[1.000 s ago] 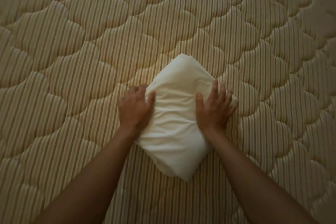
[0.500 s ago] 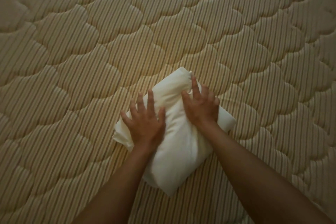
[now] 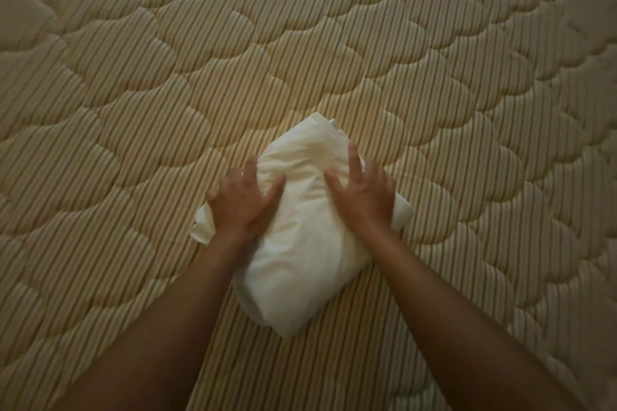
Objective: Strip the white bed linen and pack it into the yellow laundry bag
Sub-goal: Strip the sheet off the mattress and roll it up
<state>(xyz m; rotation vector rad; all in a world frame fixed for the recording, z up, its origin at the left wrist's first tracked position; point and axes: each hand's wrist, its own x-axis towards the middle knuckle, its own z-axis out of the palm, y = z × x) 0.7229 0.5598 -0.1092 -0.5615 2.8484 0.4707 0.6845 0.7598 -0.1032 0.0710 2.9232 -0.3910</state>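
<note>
1. Fingers first: those of my left hand (image 3: 242, 207) are spread and bent, pressing flat on the left flank of the folded linen bundle (image 3: 300, 237), thumb angled inward across the top. Nothing is pinched; it is an open palm bearing down.

2. That hand sits where it does, I judge, to pin the loose flap poking out at the bundle's left edge so the fold does not spring back open.

3. Middle of the picture: the bundle itself, white, folded into a thick packet, lying diagonally on the bare quilted mattress (image 3: 133, 83), one corner pointing toward me, the opposite corner away. Wrinkles gather between my two thumbs, so the cloth is being squeezed from both sides.

4. Right of the bundle's centre line, my right hand (image 3: 365, 197) mirrors the left: fingers fanned wide, tips reaching toward the far corner, palm flat on the cloth, holding nothing closed. A small tail of fabric shows just beyond it at the right edge.

5. Both forearms run in from below the bundle, converging on it, wrists low, weight leaning forward.

6. No yellow laundry bag is anywhere in view, so packing is not yet done; my read is that I am compacting the packet first.
</note>
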